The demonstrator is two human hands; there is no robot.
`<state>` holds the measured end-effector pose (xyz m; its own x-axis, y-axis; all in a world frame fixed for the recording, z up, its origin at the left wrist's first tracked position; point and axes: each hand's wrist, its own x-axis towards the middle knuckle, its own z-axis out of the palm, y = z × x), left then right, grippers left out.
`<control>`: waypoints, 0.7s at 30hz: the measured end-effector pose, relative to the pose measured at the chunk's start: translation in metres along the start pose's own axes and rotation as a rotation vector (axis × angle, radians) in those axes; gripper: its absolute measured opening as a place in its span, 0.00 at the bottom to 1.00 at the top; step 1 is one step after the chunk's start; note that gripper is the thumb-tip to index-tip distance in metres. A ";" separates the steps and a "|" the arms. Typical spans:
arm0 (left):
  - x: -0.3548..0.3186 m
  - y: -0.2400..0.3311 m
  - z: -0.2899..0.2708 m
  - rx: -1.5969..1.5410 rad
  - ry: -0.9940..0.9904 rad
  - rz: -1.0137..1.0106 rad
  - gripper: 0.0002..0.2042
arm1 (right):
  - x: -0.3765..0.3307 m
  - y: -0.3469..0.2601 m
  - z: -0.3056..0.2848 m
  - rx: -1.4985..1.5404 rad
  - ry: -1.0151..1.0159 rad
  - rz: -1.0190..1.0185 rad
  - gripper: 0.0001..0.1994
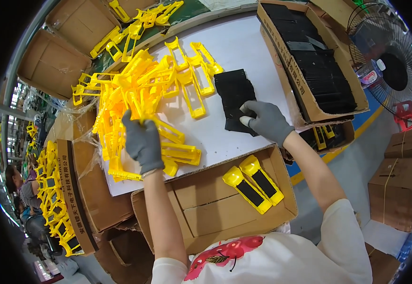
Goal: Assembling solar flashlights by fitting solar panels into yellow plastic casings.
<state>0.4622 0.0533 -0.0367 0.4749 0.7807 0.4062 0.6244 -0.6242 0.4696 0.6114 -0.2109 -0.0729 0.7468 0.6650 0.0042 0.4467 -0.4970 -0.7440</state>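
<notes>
Low in the frame an open box [201, 208] is sitting in front of the person, holding two finished pieces [253, 183], yellow with black faces, lying side by side at its right end. At the upper right a long carton [305, 102] is packed with black sheets [317, 66] standing in rows, and beneath its lower edge a second carton [343, 137] is peeking out with a few yellow and black parts, mostly covered. At the left edge another carton [76, 199] is holding more yellow and black pieces, bending away into the rim. On the white table [244, 47] at center, the left hand [142, 142], gloved in grey, is closing its fingers around a yellow frame at the lower part of the frame pile [144, 90]; just which frame is hard to make out among the tangle. The right hand [266, 122], also gloved, is pressing down on the stack [234, 97] of black sheets right of center, fingers slightly curled over its lower edge; whether they are pinching a sheet I cannot tell. Empty boxes [64, 42] are lying at the upper left, and a fan [395, 71] is standing at the right, partly cut off. Another person [19, 187] is sitting at the far left, barely visible.
</notes>
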 end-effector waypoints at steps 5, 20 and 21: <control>-0.002 -0.064 -0.029 -0.739 -0.176 -0.334 0.14 | -0.003 -0.033 -0.024 0.407 -0.070 0.361 0.13; -0.145 -0.038 -0.104 -1.173 -0.818 -0.672 0.16 | -0.107 -0.108 -0.018 0.770 -0.282 0.337 0.14; -0.148 -0.032 -0.104 -1.189 -0.837 -0.679 0.15 | -0.112 -0.110 -0.016 0.771 -0.335 0.348 0.15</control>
<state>0.3076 -0.0455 -0.0305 0.7630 0.4571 -0.4570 0.2275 0.4719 0.8518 0.4860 -0.2396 0.0190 0.5419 0.7340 -0.4093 -0.3211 -0.2692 -0.9080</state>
